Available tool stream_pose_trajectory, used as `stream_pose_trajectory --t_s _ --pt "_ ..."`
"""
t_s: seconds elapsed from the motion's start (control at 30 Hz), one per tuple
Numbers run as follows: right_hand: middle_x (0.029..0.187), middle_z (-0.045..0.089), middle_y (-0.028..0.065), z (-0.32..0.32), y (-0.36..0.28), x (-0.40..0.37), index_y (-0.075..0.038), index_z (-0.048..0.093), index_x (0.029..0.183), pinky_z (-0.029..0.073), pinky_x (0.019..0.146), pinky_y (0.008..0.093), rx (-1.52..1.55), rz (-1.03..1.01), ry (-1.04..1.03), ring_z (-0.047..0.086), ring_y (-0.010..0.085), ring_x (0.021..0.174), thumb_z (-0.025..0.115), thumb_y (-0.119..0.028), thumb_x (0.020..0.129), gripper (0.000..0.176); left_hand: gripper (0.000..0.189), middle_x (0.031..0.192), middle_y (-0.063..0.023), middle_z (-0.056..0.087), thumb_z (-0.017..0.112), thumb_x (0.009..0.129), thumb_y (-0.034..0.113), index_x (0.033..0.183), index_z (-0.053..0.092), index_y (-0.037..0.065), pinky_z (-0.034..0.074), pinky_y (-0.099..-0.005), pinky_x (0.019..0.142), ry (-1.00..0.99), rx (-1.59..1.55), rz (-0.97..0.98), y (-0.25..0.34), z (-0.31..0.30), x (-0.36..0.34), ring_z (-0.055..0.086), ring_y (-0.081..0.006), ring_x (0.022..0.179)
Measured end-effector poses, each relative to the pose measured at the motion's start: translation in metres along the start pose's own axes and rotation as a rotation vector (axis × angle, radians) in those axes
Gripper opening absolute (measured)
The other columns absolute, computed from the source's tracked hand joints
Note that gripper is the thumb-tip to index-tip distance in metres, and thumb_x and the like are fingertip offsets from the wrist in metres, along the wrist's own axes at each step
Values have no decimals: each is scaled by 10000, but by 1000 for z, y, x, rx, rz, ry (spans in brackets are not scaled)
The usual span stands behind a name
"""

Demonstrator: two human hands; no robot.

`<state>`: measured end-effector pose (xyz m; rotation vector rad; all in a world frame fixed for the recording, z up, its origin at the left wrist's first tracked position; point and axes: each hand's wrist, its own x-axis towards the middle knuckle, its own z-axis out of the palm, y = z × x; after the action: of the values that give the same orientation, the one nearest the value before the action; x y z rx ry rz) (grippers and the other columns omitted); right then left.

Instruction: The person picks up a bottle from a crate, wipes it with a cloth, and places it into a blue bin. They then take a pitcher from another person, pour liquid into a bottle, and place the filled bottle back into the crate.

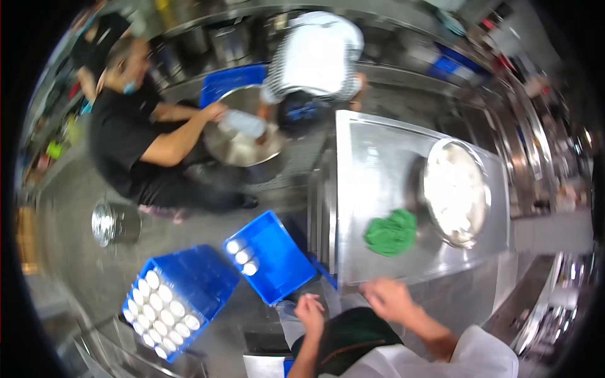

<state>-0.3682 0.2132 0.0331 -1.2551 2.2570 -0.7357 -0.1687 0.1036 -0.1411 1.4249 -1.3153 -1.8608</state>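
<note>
My left hand [310, 311] hangs in front of my dark apron [356, 343], its fingers curled in with nothing visible in them. Close to the front edge of the steel table [372, 154] is my right hand [387, 298], its fingers smeared by motion; I see no object in it. A crumpled green cloth [391, 233] lies on the table beyond that hand. Beside the cloth sits a wide metal bowl [456, 192] with white contents too bright to make out. Nearest my left hand is a blue crate [282, 261] holding several white cylindrical containers [242, 257] along one side.
Another blue crate [201, 277] at lower left is packed with white round-topped containers [157, 312]. A metal bucket [108, 223] stands on the floor. A person in black [123, 135] tilts a pale container [244, 123] over a large basin [219, 146]; a person in white [315, 53] bends beside it.
</note>
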Motion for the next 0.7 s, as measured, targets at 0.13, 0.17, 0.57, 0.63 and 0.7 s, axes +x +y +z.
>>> stream_pose_trajectory --t_s 0.13,0.17,0.57,0.63,0.7 --pt "1058 694 177 -126 93 33 -19 679 1145 540 839 473 -335 154 628 653 388 993 722 -78 890 265 353 581 -35 564 491 1121 155 846 631 -17 396 -280 530 -47 88 250 44 43 25 515 -94 515" --pt "1140 681 193 -145 134 33 -27 672 1188 532 874 491 -436 305 641 636 400 1056 715 -95 915 284 366 570 -40 566 492 1124 174 854 638 -27 394 -286 527 -48 144 235 61 54 27 516 -100 511" --pt "1254 659 288 -144 356 83 -9 475 1480 493 1076 499 -169 403 379 612 473 1207 845 -172 689 888 247 687 -13 615 555 1115 184 1026 676 -12 396 -248 573 -18 147 391 112 120 35 521 -68 575" --pt "1174 690 322 -135 374 78 57 455 1452 541 981 512 -172 493 349 671 480 1121 865 -192 680 909 186 829 -32 671 614 1084 146 1184 649 -7 453 -235 636 -66 73 179 128 128 46 576 -76 655" --pt "1174 690 341 -154 325 72 58 428 1419 542 982 501 -76 639 403 679 500 1108 876 -226 707 889 330 1045 -69 682 675 1049 136 1339 573 16 515 -248 761 -49 31 371 123 137 86 634 -110 860"
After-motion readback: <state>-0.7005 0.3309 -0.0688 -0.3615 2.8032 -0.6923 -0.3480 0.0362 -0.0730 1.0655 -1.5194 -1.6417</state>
